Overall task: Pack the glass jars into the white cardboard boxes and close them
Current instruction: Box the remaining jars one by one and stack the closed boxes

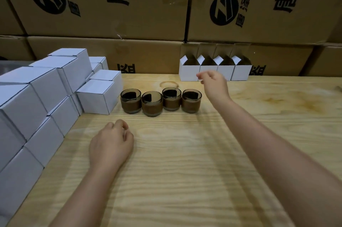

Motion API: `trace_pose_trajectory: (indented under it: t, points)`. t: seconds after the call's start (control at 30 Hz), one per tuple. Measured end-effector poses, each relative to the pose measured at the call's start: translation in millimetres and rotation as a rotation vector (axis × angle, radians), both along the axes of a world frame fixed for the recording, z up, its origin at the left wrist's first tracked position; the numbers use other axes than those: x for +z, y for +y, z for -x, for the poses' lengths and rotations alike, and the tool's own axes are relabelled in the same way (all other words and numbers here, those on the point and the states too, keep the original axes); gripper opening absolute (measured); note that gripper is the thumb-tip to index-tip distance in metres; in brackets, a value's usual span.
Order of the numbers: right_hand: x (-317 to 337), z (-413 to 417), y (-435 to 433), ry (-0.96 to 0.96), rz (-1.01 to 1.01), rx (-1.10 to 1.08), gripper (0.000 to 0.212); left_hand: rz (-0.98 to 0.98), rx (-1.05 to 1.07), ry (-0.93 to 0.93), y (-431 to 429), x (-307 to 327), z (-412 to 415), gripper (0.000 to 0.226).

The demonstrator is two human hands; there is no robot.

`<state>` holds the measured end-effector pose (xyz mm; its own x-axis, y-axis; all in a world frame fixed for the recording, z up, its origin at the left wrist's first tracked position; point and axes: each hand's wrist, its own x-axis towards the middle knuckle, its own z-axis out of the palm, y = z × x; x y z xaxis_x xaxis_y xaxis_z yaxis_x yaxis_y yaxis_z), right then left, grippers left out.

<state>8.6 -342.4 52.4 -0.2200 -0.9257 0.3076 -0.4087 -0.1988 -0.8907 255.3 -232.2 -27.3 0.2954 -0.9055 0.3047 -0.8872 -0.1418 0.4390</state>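
A wall of brown shipping cartons (111,14), printed with black logos and characters, fills the background in front of you. Below it runs the pale wooden counter (185,180), its grain running left to right.

At your left, a stack of closed white boxes (37,97) climbs in steps from the counter's near edge to the cartons.

At the back right, a row of four open white boxes (241,74) stands side by side against the cartons, flaps raised and nothing visible inside.

Your left hand (111,143) lies low over the counter in front of the jars, fingers loosely curled with nothing in them. Your right hand (214,84) is stretched out to the open row, in front of its second box, fingers loosely bent and holding nothing. The blur hides whether it touches the cardboard.

Four smoky glass jars (152,105) stand upright on the counter in a close line, each wrapped in a brown band. They are between the closed stack and your right forearm, none of them boxed.

A faint ring stain (169,84) marks the wood just behind them.
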Motion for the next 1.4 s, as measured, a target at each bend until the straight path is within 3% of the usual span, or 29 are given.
trace_pose_trajectory:
  t: [0.07, 0.17, 0.37, 0.47, 0.53, 0.77, 0.93, 1.1, 1.23, 1.4]
  points:
    - [-1.8, 11.2, -33.8, 0.346, -0.077, 0.069, 0.025, 0.017, -0.012, -0.022, 0.3, 0.5, 1.3, 0.014]
    - [-1.5, 16.6, -76.6, 0.577, -0.123, 0.157, 0.03, 0.031, -0.021, -0.022, 1.2, -0.1, 0.7, 0.013]
    - [-1.1, 4.3, -135.0, 0.668, -0.229, 0.184, 0.023, 0.018, -0.021, -0.043, 0.6, -0.3, 1.1, 0.012]
    - [-4.5, -1.4, -152.5, 0.696, -0.356, 0.137, 0.054, 0.01, -0.012, -0.052, -0.6, -1.2, 0.9, 0.011]
    - [-6.5, -4.7, -156.3, 0.712, -0.394, 0.096, 0.058, 0.01, -0.011, -0.053, -1.0, -1.6, 0.8, 0.011]
    - [2.4, -5.1, -128.8, 0.691, -0.144, 0.017, 0.027, 0.006, -0.013, -0.033, -1.4, -2.5, 0.8, 0.013]
    - [31.7, -12.4, -63.1, 0.62, 0.28, -0.098, 0.017, 0.009, -0.004, -0.026, -2.1, -2.7, 1.7, 0.014]
    - [20.6, -46.5, 50.0, 0.548, 0.599, -0.094, 0.016, -0.007, -0.009, -0.019, -4.4, -3.0, 1.2, 0.038]
    - [-11.0, -82.7, 116.0, 0.639, 0.631, -0.086, 0.014, -0.02, -0.033, 0.01, -5.1, -1.4, 0.5, 0.049]
    - [-46.4, -104.2, 146.0, 0.69, 0.456, -0.106, 0.014, 0.029, -0.112, 0.114, -3.0, -2.9, -2.9, 0.054]
